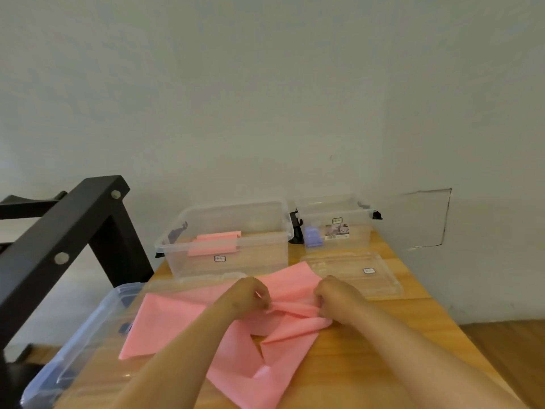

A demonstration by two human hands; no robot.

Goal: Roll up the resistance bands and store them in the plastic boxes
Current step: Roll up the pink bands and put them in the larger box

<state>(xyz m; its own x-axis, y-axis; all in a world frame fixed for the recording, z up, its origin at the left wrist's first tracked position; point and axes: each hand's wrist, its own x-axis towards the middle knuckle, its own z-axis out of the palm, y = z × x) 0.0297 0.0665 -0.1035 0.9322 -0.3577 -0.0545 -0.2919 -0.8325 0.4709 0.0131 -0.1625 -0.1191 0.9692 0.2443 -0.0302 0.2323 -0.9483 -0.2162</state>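
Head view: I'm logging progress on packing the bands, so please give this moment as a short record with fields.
left hand: pinches a bunched fold of the loose pink band
right hand: pinches the same fold, a little apart from the left hand
loose pink band: spread and creased on the wooden table, not yet rolled
large clear box: open, holds a stored pink band
small clear box: open, far right, purple item inside
clear lid: flat on the table, in front of the small clear box
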